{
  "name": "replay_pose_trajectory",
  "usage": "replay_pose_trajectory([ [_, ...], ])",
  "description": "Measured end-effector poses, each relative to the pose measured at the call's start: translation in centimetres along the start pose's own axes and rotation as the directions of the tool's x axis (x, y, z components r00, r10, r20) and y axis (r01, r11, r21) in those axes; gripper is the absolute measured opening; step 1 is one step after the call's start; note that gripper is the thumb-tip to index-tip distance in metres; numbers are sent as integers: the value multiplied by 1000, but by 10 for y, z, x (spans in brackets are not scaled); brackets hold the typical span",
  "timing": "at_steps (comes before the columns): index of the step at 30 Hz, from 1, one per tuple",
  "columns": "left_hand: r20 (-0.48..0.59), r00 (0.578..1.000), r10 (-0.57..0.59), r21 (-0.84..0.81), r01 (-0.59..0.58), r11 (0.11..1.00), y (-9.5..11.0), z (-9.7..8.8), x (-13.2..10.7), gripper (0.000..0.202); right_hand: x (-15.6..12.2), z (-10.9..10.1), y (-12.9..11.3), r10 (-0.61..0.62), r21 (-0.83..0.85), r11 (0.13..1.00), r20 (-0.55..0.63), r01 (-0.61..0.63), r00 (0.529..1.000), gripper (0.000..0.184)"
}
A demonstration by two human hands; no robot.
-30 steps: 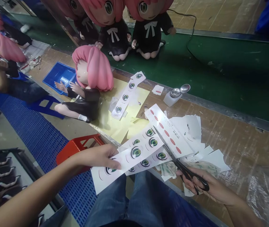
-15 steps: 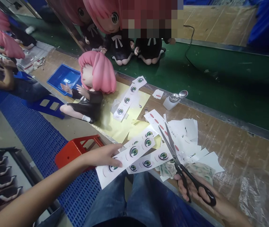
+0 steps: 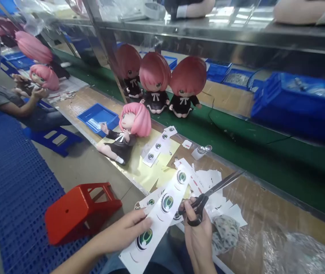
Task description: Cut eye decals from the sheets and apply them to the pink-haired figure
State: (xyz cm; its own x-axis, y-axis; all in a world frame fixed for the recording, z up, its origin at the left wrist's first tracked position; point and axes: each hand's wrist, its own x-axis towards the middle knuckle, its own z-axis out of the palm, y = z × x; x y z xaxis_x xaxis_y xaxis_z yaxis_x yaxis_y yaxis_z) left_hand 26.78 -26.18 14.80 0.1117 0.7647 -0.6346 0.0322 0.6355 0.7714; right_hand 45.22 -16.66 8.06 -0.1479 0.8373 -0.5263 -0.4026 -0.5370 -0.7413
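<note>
Between the fingers and thumb of my left hand [image 3: 129, 230] is a white paper strip [image 3: 162, 220] printed with large green eyes, held tilted above my lap. My right hand [image 3: 198, 232] grips black-handled scissors [image 3: 205, 198] just right of the strip. Their blades lie nearly together and point up and right, away from the strip. More eye strips [image 3: 151, 201] show partly behind the held one. Beyond them, cut white sheets, some with red oval prints [image 3: 195, 182], lie on the bench. A pink-haired figure [image 3: 124, 142] sits on yellow paper [image 3: 153, 173].
Another eye strip [image 3: 155, 149] lies near a small dispenser bottle [image 3: 199, 152]. A blue tray [image 3: 98, 118] stands beyond the figure, and more figures [image 3: 155, 83] stand under a metal shelf [image 3: 208, 42]. A red stool [image 3: 79, 213] is at left; a co-worker [image 3: 22, 101] sits farther along, holding a figure.
The view has tilted up. My left hand has raised the eye strip closer. My right hand has come in beside it, and the scissors have swung from pointing up-left to up-right, their blades drawn together.
</note>
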Motion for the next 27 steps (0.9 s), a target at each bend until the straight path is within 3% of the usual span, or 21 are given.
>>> replay_pose_trajectory([
  [2, -29, 999, -30, -112, 27, 993, -8, -6, 4, 69, -1, 14, -6, -32, 6, 999, 21, 32, 999, 46],
  [5, 12, 999, 43, -92, -41, 995, -3, -25, 9, 63, -2, 37, -6, -72, 5, 997, 9, 72, 997, 45],
  [9, 62, 986, 152, -57, -149, 987, 17, -67, 13, 46, -1, 78, 3, -123, 14, 992, -27, 123, 992, 51],
  [13, 59, 985, 162, -110, -154, 982, 31, -111, 22, 50, 2, 116, 10, -208, 41, 976, -81, 212, 975, 60],
  [16, 49, 988, 144, -141, -136, 981, 36, -135, 28, 53, 2, 136, 14, -252, 46, 965, -104, 258, 962, 56],
  [19, 29, 992, 123, -152, -118, 981, 35, -153, 36, 53, -3, 148, 16, -293, 33, 953, -141, 300, 946, 49],
  [22, -57, 991, 118, -116, -124, 985, 23, -173, 54, 51, -10, 151, 14, -353, 1, 932, -221, 362, 909, 42],
  [25, -157, 979, 127, 27, -125, 992, 2, -191, 81, 43, -9, 147, 7, -399, -47, 915, -268, 401, 877, 44],
  [27, -209, 968, 137, 161, -104, 981, -12, -199, 100, 33, 2, 142, 5, -392, -89, 920, -264, 382, 881, 52],
])
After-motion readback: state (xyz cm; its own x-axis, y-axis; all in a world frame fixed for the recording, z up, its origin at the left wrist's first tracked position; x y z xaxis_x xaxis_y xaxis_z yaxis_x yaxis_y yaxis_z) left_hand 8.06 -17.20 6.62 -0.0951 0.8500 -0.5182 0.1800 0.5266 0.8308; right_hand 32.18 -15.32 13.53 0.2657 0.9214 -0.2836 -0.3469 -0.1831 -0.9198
